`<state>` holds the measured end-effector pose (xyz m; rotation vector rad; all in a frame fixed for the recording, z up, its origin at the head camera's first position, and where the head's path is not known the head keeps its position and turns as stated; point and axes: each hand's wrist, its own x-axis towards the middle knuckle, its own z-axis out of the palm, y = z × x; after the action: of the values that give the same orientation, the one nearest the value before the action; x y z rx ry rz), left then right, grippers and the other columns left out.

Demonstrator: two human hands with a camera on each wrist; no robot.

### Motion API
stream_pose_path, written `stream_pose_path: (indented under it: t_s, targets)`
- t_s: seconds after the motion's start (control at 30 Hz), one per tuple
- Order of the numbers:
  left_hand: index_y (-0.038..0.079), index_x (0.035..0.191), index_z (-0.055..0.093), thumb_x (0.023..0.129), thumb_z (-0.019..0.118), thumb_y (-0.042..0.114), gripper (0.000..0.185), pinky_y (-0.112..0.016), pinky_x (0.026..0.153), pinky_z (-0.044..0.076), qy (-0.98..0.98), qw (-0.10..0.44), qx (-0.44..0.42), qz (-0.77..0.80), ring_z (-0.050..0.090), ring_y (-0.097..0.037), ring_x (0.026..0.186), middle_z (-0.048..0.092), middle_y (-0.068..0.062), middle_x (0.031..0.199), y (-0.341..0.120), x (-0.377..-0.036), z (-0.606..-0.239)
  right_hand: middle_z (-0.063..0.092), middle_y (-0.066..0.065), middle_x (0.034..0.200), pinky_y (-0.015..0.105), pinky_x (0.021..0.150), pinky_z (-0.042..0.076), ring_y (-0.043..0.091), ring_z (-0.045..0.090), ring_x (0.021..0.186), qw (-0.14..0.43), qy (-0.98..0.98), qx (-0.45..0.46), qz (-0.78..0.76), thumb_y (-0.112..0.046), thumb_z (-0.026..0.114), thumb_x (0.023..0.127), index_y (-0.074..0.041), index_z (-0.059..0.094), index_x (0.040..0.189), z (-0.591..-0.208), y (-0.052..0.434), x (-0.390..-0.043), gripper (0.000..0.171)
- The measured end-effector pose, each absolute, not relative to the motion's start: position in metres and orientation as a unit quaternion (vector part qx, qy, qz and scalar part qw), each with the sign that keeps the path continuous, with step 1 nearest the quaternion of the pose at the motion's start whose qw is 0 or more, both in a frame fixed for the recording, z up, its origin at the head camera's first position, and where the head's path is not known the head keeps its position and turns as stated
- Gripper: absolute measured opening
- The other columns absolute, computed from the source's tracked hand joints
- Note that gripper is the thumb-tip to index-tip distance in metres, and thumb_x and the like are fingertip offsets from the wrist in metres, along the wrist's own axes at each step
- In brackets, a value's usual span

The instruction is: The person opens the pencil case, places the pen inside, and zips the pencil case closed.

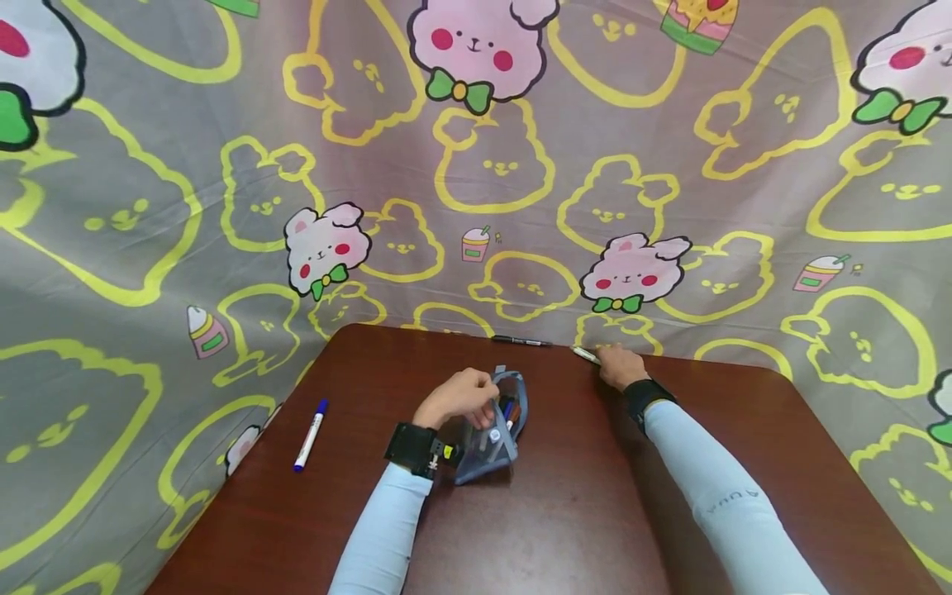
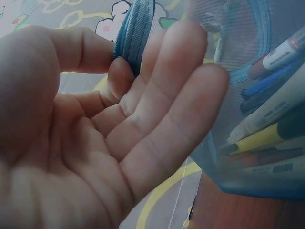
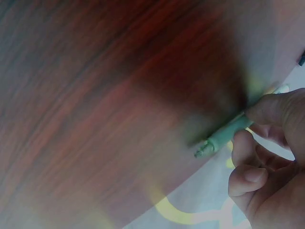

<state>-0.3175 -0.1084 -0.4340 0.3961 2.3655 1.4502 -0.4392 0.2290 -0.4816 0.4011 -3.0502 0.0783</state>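
Cloth (image 1: pixel 521 186) hung behind table (image 1: pixel 573 512), also along its L side. Pouch (image 1: pixel 482 461) positioned on table, L of ctr; its far-side zip edge (image 2: pixel 135 38) pinched by L hand (image 1: pixel 461 398), which is placed at pouch's L. Several pouched pens (image 2: pixel 259 112) contained, count n/d (partly hidden). Marker (image 1: pixel 310 436) located on table well L of pouch, nr table's L edge. At far edge, 2 pens seen: rear pen (image 1: pixel 521 340) behind pouch, slightly R; held pen (image 1: pixel 585 355) farther R, gripped btwn thumb + finger of R hand (image 1: pixel 621 365). Contact w/ table n/d.
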Motion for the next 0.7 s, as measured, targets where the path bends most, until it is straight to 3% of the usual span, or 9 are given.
stream_pose_path:
  t_s: [0.27, 0.7]
  targets:
    - [0.004, 0.086, 0.062, 0.094, 0.051, 0.02, 0.021, -0.048, 0.064, 0.061, 0.832, 0.167, 0.136, 0.512, 0.068, -0.021, 0.057, 0.069, -0.013, 0.073, -0.109, -0.317, -0.435, 0.054, 0.007, 0.068, 0.035, 0.05, 0.041, 0.024, 0.053, 0.061, -0.036, -0.984, 0.121, 0.123, -0.01, 0.056, 0.089, -0.007, 0.056, 0.075, -0.474, 0.234, -0.439, 0.014]
    - [0.004, 0.085, 0.06, 0.095, 0.053, 0.021, 0.021, -0.043, 0.062, 0.061, 0.834, 0.176, 0.135, 0.505, 0.069, -0.022, 0.058, 0.069, -0.012, 0.071, -0.11, -0.322, -0.435, 0.054, 0.006, 0.07, 0.03, 0.05, 0.04, 0.021, 0.053, 0.06, -0.064, -0.972, 0.113, 0.197, -0.015, 0.059, 0.091, -0.003, 0.06, 0.087, -0.452, 0.237, -0.423, 0.013]
